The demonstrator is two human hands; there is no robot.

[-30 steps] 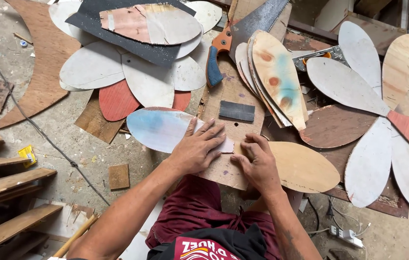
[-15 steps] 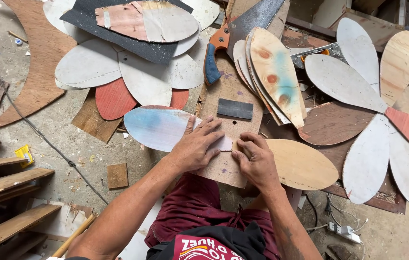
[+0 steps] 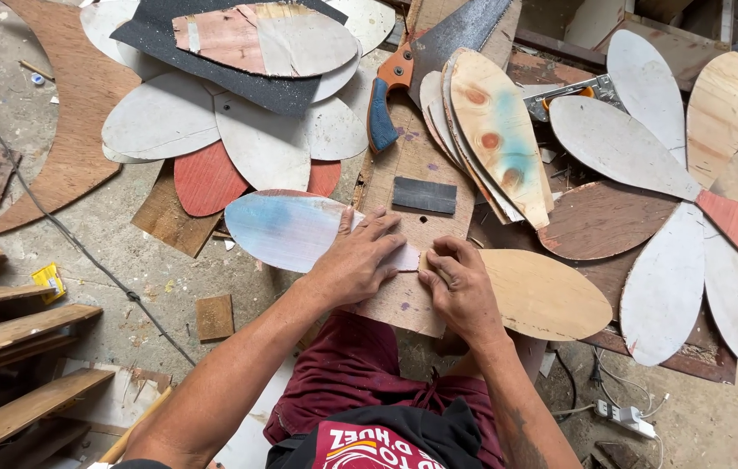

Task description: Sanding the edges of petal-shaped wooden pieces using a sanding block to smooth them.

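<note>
Two petal tips meet, apparently, hidden under left hand.

Bright, even daylight, diffuse, no hard beams. Shadows soft and short: faint dark edge under the left hand and right hand where they press on the plywood board, thin shade under the overlapping petal-shaped cutouts far left and right. Darkest patch near right, under the boards by the power strip. No real glare; white-painted petal reads bright but not blown out. Black sandpaper sheet shows fine sparkle. Focus sharp across centre, wood grain and knuckles crisp. Slight wide-angle stretch at the edges: wooden slats near left fan outward. No motion blur on hands.
</note>
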